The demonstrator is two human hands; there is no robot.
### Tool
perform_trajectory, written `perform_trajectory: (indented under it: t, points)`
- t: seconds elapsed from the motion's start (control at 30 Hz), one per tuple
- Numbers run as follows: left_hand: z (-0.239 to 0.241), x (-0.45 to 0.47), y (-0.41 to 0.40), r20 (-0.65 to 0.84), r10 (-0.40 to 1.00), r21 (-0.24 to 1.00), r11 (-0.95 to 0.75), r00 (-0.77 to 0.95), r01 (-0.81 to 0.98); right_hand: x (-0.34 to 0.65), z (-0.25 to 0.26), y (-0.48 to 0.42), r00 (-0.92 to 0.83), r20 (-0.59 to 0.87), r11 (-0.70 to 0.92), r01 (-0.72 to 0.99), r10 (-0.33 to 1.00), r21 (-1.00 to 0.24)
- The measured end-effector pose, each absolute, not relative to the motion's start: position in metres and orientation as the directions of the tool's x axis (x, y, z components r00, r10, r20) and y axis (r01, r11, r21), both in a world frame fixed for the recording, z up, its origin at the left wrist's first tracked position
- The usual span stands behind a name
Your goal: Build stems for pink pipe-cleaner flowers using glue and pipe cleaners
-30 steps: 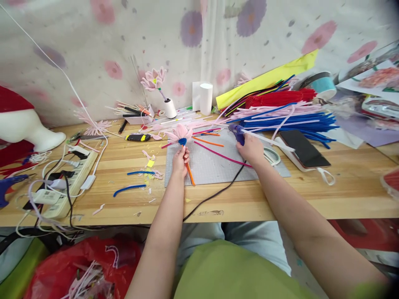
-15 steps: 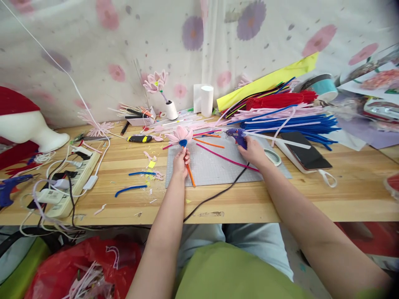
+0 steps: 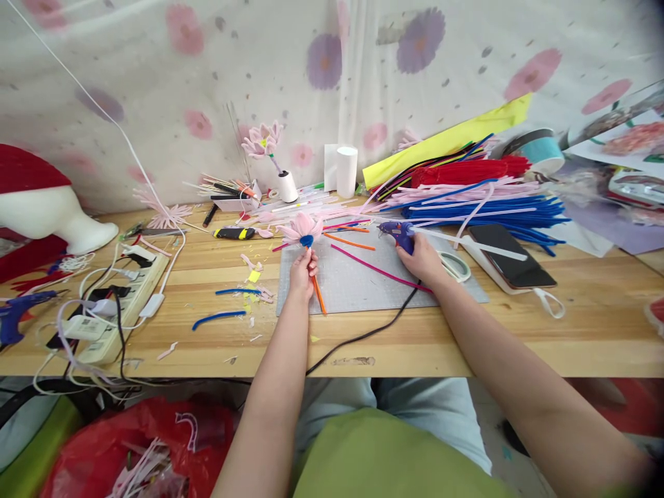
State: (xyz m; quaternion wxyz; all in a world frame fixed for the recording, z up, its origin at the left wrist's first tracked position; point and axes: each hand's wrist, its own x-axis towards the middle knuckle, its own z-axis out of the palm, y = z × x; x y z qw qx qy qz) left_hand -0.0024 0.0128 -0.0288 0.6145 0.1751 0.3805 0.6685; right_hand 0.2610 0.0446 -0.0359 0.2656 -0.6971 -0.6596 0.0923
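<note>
My left hand (image 3: 302, 272) is closed round the orange stem of a pink pipe-cleaner flower (image 3: 300, 227) with a blue base, held over the grey cutting mat (image 3: 357, 280). My right hand (image 3: 422, 257) grips a blue hot glue gun (image 3: 398, 232) with a white glue stick poking out behind; its nozzle points left toward the flower, a short gap away. The gun's black cord (image 3: 363, 332) trails off the table's front edge.
Pink and orange pipe cleaners (image 3: 381, 268) lie on the mat. Stacks of blue, red and pink pipe cleaners (image 3: 482, 197), a phone (image 3: 511, 254) and tape (image 3: 455, 264) sit at the right. A power strip (image 3: 117, 294) with cables is at the left; a utility knife (image 3: 236, 233) lies behind.
The view has drifted slightly. My right hand has turned the glue gun so its nozzle points more to the left, toward the flower; my left hand keeps the flower in place.
</note>
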Motion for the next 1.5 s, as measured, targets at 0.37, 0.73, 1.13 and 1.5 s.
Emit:
perform_trajectory:
  t: [0.37,0.73,1.13,1.5]
  points:
    - [-0.031,-0.002,0.013,-0.235,0.953,0.73,0.043,-0.19,-0.682,0.259,-0.024,0.016,0.11,0.37,0.034,0.932,0.923,-0.362]
    - [-0.029,-0.001,0.013,-0.228,0.951,0.742,0.031,-0.208,-0.67,0.158,-0.025,0.046,-0.219,0.165,0.271,0.859,0.962,-0.434]
    - [-0.02,0.002,0.01,-0.247,0.956,0.818,0.118,-0.157,-0.563,0.14,-0.009,0.056,-0.37,0.301,0.443,0.4,0.879,-0.803]
    - [-0.019,0.003,0.002,-0.213,0.959,0.835,0.081,-0.184,-0.544,0.131,-0.014,0.048,-0.296,0.318,0.43,0.507,0.901,-0.747]
